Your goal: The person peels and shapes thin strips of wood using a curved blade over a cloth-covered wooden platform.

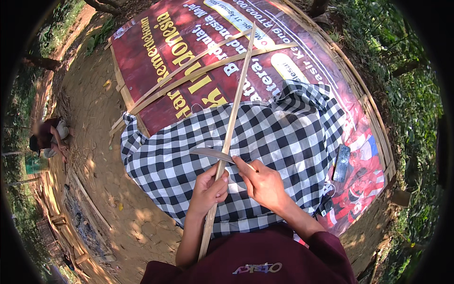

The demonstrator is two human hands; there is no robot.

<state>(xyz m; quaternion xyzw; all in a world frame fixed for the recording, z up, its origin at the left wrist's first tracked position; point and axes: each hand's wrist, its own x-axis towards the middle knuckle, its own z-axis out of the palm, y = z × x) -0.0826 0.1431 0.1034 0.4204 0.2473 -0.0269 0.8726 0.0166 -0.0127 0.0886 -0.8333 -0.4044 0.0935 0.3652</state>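
A long pale bamboo strip (232, 123) runs up and away from my body, its narrow tip over the red banner. My left hand (208, 191) is closed around its lower part. In my right hand (265, 184) is a knife with a curved blade (207, 152); the forefinger stretches along its back, and most of the handle is hidden. The blade crosses the strip just above my left hand. Beneath both hands spreads a black-and-white checkered cloth (163, 165).
Two loose bamboo strips (201, 71) lie across the printed red banner (135, 54), which covers a bamboo-edged platform. A dark rectangular block (341, 163) rests at the cloth's right edge. At far left, a person (49, 137) crouches on bare earth near more bamboo pieces (92, 201).
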